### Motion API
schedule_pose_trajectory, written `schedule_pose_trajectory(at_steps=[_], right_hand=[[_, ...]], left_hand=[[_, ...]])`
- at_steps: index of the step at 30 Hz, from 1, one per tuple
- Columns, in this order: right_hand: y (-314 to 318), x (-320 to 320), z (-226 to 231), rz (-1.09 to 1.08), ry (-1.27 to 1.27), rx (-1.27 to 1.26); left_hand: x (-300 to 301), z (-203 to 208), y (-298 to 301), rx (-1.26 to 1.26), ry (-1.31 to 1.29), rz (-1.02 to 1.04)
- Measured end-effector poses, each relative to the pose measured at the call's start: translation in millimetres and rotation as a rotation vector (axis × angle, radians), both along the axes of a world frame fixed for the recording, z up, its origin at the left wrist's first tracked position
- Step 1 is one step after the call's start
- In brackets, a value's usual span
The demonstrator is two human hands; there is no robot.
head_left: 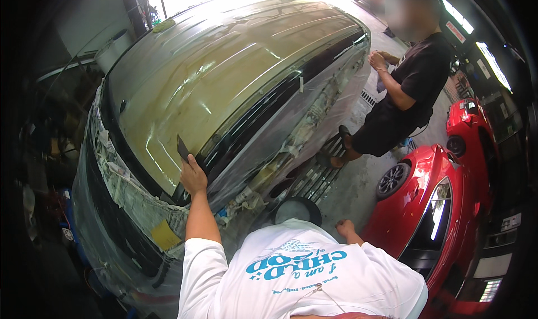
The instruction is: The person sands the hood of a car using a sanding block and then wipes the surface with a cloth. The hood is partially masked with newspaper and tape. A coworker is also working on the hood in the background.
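My left hand is raised at the near right corner of a vehicle roof. Its fingers are closed on a thin, dark, flat pad, which stands tilted at the roof's edge; whether it touches the surface I cannot tell. The roof is dull tan, with long ridges and shiny wet-looking streaks. My right hand hangs low beside my body, well away from the vehicle. Its fingers look curled, and I see nothing in them.
Clear plastic sheeting and paper cover the vehicle's sides. A person in black stands to the right of it, hands together. Red cars are parked at right. A round black-rimmed thing sits near a floor grate.
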State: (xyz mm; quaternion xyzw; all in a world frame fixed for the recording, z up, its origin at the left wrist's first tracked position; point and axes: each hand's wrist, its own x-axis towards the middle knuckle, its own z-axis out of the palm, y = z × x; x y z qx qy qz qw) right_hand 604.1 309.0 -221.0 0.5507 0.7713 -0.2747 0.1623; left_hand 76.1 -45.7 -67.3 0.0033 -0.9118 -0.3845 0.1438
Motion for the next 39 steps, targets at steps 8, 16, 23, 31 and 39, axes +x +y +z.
schedule_pose_trajectory(at_steps=[8, 16, 23, 31, 39], right_hand=[[4, -18, -7, 0.018, -0.012, -0.025], [1, -68, 9, 0.121, 0.076, -0.047], [-29, -290, 142, 0.192, 0.693, -0.025], [-11, -524, 231, -0.084, 1.243, -0.716], [54, -638, 228, -0.499, 1.353, -0.762]], left_hand=[[0, 1, 0, -0.032, -0.018, 0.018], [0, 4, 1, -0.088, 0.025, 0.012], [5, 5, -7, -0.085, -0.029, 0.020], [-7, -7, -3, -0.108, 0.008, 0.039], [-5, -11, -3, -0.094, 0.016, 0.024]])
